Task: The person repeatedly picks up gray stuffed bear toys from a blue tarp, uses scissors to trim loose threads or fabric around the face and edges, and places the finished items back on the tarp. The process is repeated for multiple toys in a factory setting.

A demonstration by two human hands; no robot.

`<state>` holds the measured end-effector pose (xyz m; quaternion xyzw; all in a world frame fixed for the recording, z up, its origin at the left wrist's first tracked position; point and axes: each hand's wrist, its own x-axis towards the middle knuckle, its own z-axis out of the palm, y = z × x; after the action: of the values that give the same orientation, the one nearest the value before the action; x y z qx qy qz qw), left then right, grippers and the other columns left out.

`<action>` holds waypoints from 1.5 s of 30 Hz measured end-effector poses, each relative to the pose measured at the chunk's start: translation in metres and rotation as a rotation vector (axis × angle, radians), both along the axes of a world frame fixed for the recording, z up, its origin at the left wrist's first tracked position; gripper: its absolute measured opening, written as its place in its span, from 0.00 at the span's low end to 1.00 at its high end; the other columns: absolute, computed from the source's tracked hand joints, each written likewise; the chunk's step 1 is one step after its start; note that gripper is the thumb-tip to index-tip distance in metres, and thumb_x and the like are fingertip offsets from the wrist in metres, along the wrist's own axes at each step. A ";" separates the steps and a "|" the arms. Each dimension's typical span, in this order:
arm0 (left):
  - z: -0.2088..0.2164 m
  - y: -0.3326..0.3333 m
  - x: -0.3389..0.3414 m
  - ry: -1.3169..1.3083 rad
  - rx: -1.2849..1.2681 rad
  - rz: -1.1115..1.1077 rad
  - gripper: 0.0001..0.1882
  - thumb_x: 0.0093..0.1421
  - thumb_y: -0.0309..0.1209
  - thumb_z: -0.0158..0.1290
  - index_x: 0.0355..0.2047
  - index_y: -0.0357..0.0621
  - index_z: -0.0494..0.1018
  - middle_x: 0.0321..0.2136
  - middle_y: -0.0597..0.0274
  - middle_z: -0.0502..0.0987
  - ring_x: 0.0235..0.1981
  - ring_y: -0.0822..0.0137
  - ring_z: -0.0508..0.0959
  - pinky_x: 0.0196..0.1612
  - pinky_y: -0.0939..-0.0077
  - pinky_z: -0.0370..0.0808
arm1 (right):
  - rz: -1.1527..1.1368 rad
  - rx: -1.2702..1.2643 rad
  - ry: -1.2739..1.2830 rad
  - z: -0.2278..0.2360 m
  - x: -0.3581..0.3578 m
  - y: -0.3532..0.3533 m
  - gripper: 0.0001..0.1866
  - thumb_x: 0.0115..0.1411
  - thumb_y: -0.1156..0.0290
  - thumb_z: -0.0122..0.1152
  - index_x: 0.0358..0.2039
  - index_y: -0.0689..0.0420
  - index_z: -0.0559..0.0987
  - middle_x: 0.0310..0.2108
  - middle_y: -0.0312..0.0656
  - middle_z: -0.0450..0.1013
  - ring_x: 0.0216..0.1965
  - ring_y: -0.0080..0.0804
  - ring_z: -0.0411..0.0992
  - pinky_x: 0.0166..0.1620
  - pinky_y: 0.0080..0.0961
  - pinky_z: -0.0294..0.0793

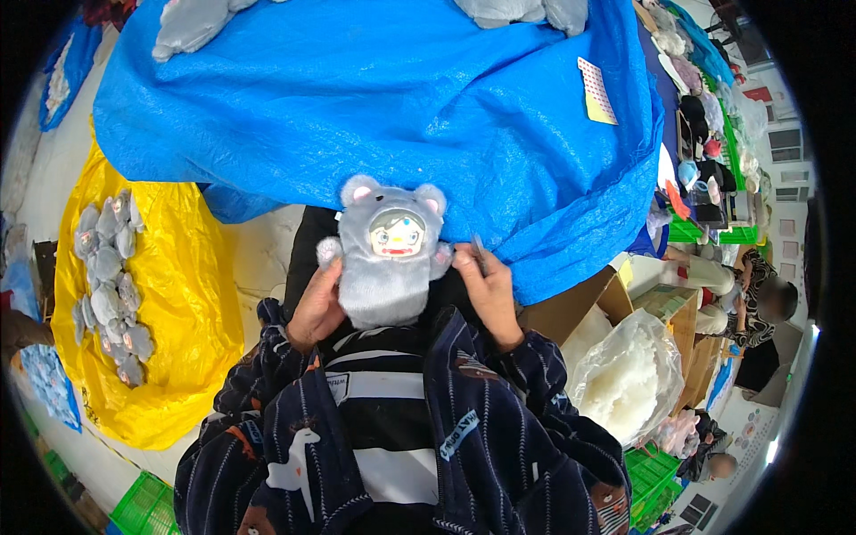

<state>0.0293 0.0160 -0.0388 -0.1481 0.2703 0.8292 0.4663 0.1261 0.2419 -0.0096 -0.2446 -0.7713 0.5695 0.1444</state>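
Note:
A grey plush bear toy [385, 283] with round pink-lined ears and a doll-like face lies upright across my lap, close to the edge of the blue sheet. My left hand [317, 308] is closed on its left side, just below one paw. At the opposite side my right hand [486, 290] is closed around a slim, pointed, dark metal tool [480, 253], whose exact kind I cannot make out. Its fingertips are beside the toy's other paw; whether they touch it I cannot tell.
A blue plastic sheet [383, 107] covers the table ahead, with more grey plush pieces [198, 25] at its far edge and a dotted card [596, 91] on it. Left, a yellow sack [201, 303] holds several grey plush pieces. Right stand a cardboard box [580, 303] and a bag of white stuffing [629, 379].

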 end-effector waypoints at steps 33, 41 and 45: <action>-0.004 -0.002 0.013 0.485 -0.452 0.242 0.17 0.60 0.26 0.46 0.50 0.38 0.62 0.43 0.59 0.70 0.42 0.69 0.71 0.44 0.75 0.69 | 0.120 -0.285 -0.234 0.042 -0.015 -0.004 0.15 0.56 0.61 0.56 0.26 0.62 0.75 0.14 0.31 0.65 0.14 0.15 0.59 0.18 0.16 0.56; 0.040 0.017 0.010 0.249 -0.068 -0.051 0.30 0.52 0.25 0.53 0.54 0.39 0.54 0.48 0.57 0.66 0.49 0.64 0.69 0.50 0.68 0.67 | 0.121 -0.709 -0.083 0.022 -0.040 -0.033 0.11 0.59 0.67 0.50 0.23 0.60 0.72 0.12 0.31 0.63 0.13 0.18 0.58 0.17 0.17 0.56; 0.044 0.008 0.006 0.207 -0.130 -0.039 0.32 0.50 0.22 0.53 0.55 0.42 0.54 0.48 0.56 0.66 0.48 0.62 0.69 0.50 0.65 0.67 | 0.098 0.314 0.071 0.017 -0.038 -0.014 0.09 0.55 0.74 0.49 0.32 0.65 0.75 0.21 0.42 0.74 0.22 0.24 0.71 0.28 0.22 0.70</action>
<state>0.0357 0.0235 0.0055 -0.0864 0.3730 0.8115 0.4413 0.0883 0.2281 0.0076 -0.1606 -0.8562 0.4568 0.1800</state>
